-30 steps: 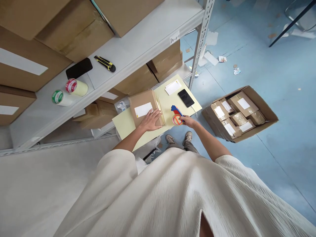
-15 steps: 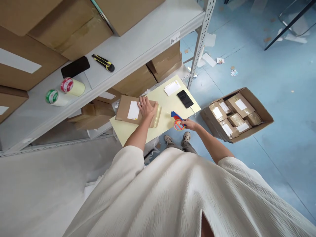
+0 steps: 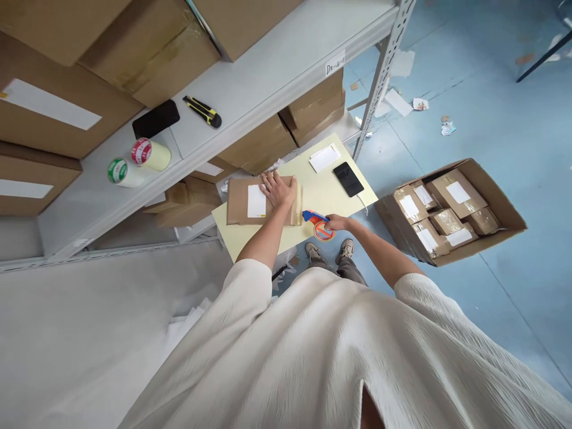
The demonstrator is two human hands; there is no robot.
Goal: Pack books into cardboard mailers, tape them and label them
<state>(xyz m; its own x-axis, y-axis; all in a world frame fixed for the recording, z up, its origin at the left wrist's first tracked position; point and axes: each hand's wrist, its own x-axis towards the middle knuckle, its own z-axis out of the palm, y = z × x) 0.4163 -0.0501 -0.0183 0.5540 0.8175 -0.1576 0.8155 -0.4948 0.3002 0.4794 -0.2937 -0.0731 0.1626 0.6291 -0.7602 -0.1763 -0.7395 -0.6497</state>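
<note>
My left hand (image 3: pixel 277 189) lies with fingers spread on top of a brown cardboard box (image 3: pixel 241 202). The box bears a white label (image 3: pixel 256 201) and has clear tape along its right end. It rests on a pale yellow board (image 3: pixel 322 190). In my right hand (image 3: pixel 336 223) is a blue and red tape dispenser (image 3: pixel 318 218) with a roll on it. The dispenser's blue head is close to the taped end of the box; whether it touches cannot be made out. A black phone (image 3: pixel 348 179) with a white cable and white label sheets (image 3: pixel 324 158) lie farther back on the board.
An open carton (image 3: pixel 504 238) of several labelled parcels stands on the blue floor at right. The grey shelf (image 3: pixel 250 77) at left holds boxes, a yellow-black box cutter (image 3: pixel 202 111), a dark phone (image 3: pixel 156 120) and two tape rolls (image 3: pixel 158 156). Paper scraps (image 3: pixel 398 102) litter the floor.
My right hand has brought the tape dispenser left, nearer the box's taped end. The box has turned slightly under my left hand. The whole view has shifted as my head moved.
</note>
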